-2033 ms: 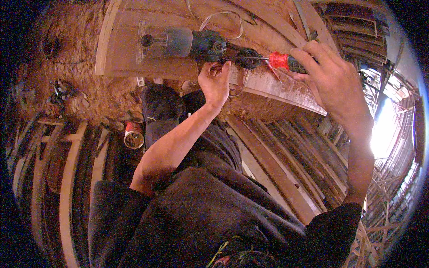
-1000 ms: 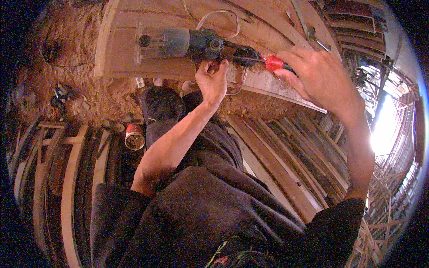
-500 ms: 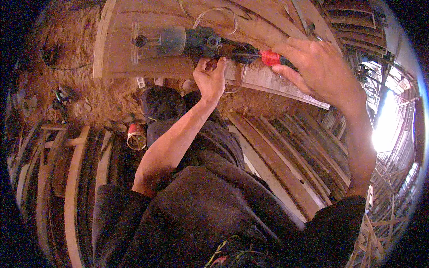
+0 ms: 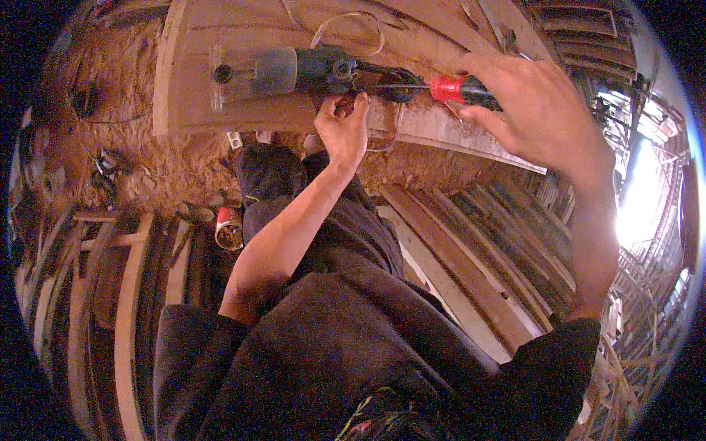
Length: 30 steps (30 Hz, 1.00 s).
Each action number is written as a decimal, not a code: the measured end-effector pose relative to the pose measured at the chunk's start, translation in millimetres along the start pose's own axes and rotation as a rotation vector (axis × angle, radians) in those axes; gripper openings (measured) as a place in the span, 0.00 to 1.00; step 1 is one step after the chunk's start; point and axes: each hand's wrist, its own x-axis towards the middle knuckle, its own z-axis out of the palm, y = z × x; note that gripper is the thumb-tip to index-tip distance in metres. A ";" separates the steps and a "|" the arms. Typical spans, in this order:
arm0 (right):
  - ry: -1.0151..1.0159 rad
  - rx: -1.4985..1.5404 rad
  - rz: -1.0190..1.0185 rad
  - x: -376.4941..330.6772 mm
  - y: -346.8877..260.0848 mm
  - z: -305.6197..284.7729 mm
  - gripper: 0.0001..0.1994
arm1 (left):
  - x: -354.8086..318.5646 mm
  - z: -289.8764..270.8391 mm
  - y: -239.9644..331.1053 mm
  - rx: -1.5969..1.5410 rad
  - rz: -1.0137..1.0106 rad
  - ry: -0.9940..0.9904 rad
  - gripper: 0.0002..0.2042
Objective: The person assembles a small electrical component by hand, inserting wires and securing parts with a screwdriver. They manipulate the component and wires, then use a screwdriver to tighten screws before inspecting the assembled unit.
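Note:
A dark power tool [image 4: 318,71] with a clear plastic base, resembling a trim router, lies on its side on a wooden board [image 4: 193,110]. My left hand [image 4: 342,134] is at its near side, thumb and fingertips pinched together; whatever they grip is too small or hidden to name. From the right, my right hand [image 4: 531,110] is closed round a screwdriver [image 4: 446,89] with a red and black handle. Its thin shaft points left, toward the end of the tool beside my left fingertips. Whether the tip touches the tool I cannot tell.
A pale cord [image 4: 382,35] loops behind the tool on the board. Lumber [image 4: 471,272] is stacked at the right, with more timber [image 4: 129,316] at the left. An open red can [image 4: 229,229] stands near my leg, by a sawdust-strewn floor [image 4: 169,165].
My right hand and the screwdriver have shifted slightly to the right. The left hand keeps its pinch beside the tool. The whole view has moved a little.

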 end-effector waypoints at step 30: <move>0.746 0.985 0.830 -89.5 28.4 246.0 0.24 | -8.9 -29.5 40.0 0.591 0.005 -0.521 0.13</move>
